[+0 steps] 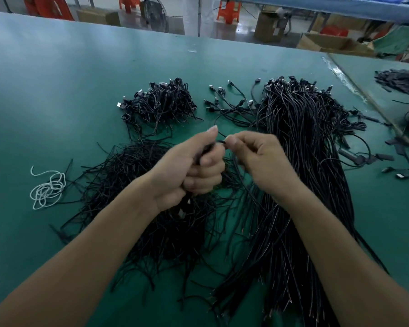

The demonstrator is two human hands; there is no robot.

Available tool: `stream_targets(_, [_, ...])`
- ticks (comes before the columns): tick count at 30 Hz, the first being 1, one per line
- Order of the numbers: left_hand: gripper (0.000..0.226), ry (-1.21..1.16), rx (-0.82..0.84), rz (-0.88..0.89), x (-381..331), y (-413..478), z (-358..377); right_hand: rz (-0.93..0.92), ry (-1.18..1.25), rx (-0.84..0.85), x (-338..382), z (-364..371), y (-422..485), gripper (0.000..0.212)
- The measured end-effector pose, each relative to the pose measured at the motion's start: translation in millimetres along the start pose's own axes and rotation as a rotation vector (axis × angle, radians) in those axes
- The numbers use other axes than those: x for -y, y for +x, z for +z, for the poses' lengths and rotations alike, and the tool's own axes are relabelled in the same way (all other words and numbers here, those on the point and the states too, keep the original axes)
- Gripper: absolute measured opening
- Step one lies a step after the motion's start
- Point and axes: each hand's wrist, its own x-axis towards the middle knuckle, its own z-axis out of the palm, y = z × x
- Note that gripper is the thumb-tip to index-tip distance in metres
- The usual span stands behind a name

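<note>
Holding a bunch of black cables (pixel 204 151) in left hand (pixel 189 171), grip clamped round it above the worktop (pixel 57 90); right hand (pixel 262 161) pinches one cable end (pixel 222 141). Three black piles (pixel 158 105), one white cord (pixel 47 187).

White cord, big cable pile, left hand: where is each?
white cord (pixel 53 186), head view, middle of its tangled loops.
big cable pile (pixel 300 138), head view, its long black strands.
left hand (pixel 182 171), head view, back of the hand.
</note>
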Motion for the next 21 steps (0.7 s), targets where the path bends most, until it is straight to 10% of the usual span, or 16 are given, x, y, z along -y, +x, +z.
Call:
stream_targets(5, [0.054,-0.312,-0.309,0.32,-4,20,-10,0.021,-0.295,0.325,6,10,-11,0.025])
stream_targets(9, [0.045,0.479,-0.589,0.309,6,22,-19,-0.027,-0.33,0.291,14,0,-8,0.021])
stream_targets(12, [0.056,0.718,-0.462,0.081,9,14,-12,-0.103,-0.295,0.15,17,-7,0,0.014])
stream_targets(21, [0.05,-0.281,-0.034,0.111,-17,5,-9,0.067,-0.071,0.097,1,13,0,0.021])
